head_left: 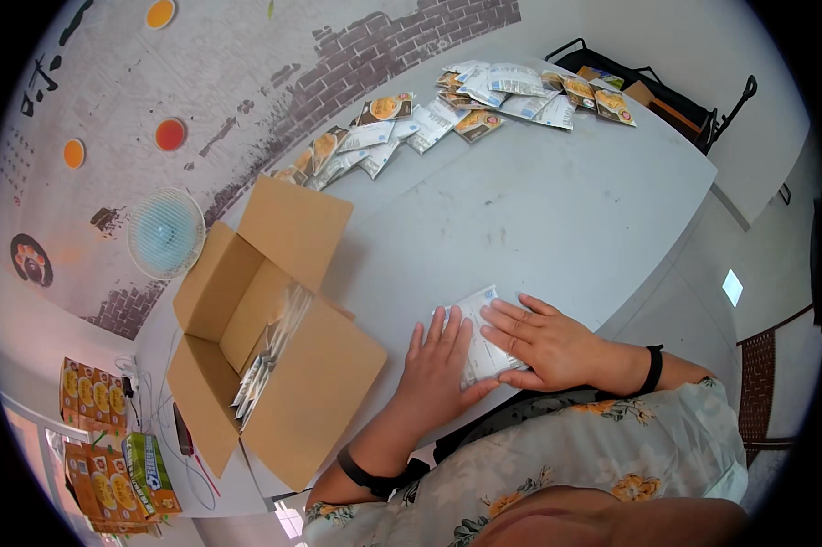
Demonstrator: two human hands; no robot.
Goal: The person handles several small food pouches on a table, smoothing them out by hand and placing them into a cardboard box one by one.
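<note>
A white printed food packet (486,354) lies at the near edge of the table, between and under my hands. My left hand (436,366) rests flat along its left side with the fingers stretched out. From the right, my right hand (548,345) lies over the packet's right part, fingers extended and slightly spread. Whether more packets lie beneath this one is hidden. Just left of my hands stands an open cardboard box (315,392), its flaps folded outward. Several silvery packets (267,360) stand on edge in a row inside it.
Loose packets, white side or orange picture side up, lie in a pile (502,87) along the table's far edge. A blue-white fan (166,233) stands behind the box. Orange cartons (110,483) and cables are at lower left. A black folding cart (648,87) stands beyond the far right.
</note>
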